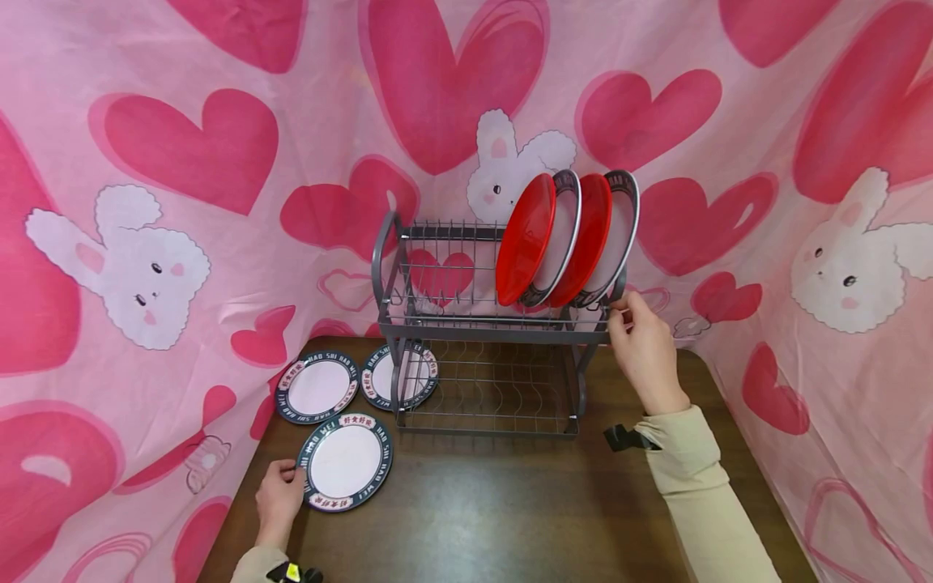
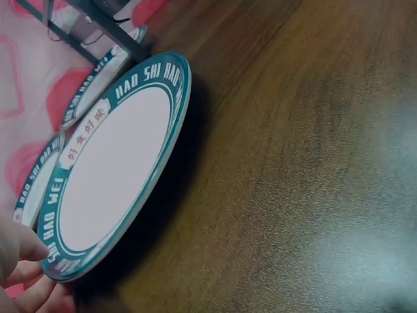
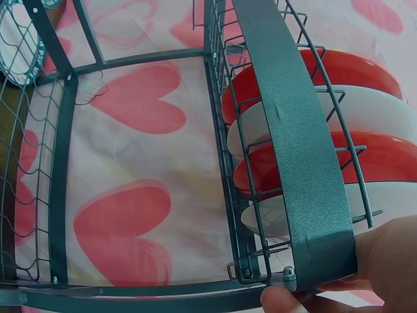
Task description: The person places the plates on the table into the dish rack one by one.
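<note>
My left hand [image 1: 280,495] pinches the left rim of a white plate [image 1: 346,463] with a dark green lettered border. In the left wrist view the plate [image 2: 117,173] tilts over the wooden table, thumb on top of its rim and fingers beneath. My right hand [image 1: 645,348] grips the front right corner of the upper tier of a dark grey two-tier dish rack [image 1: 496,332]. Two red plates [image 1: 526,239] and two white plates with lettered borders [image 1: 618,235] alternate upright at the right of that upper tier.
Two more lettered plates lie at the table's back left: one at the far left [image 1: 317,387], the other [image 1: 408,376] behind the rack's left leg. The lower wire tier [image 1: 488,397] stands on the wooden table [image 1: 466,502]. A pink heart-print cloth [image 1: 321,162] surrounds the back and sides.
</note>
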Demonstrator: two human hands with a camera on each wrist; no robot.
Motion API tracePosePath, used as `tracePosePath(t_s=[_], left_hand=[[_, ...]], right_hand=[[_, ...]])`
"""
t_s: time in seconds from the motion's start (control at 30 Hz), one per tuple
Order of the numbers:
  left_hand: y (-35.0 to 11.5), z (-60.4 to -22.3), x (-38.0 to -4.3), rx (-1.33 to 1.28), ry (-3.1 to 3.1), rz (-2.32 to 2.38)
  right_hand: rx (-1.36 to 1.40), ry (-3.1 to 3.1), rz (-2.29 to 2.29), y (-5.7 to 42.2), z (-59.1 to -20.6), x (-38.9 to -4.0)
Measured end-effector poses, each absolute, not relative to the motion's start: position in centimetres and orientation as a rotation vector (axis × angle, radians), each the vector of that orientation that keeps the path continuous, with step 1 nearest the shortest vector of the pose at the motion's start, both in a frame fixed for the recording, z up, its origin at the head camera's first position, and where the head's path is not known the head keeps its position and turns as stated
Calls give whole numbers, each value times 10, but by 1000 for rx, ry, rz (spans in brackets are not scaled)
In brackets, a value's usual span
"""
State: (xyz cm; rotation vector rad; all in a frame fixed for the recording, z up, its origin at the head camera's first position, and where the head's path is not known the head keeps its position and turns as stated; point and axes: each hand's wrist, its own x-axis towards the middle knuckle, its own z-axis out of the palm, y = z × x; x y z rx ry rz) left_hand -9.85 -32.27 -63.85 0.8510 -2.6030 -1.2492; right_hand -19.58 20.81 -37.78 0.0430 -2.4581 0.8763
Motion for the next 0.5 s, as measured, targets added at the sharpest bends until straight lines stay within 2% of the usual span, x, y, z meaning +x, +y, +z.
tracePosePath(t_s=[0.3,0.5], left_hand=[[-329,-641,-96,908,-2615,-1305],[-334,-641,-97,926,-2561,-1512]], right_hand=[[43,-2466,876,208,-377,-195],[39,-2472,874,208,-377,-196]])
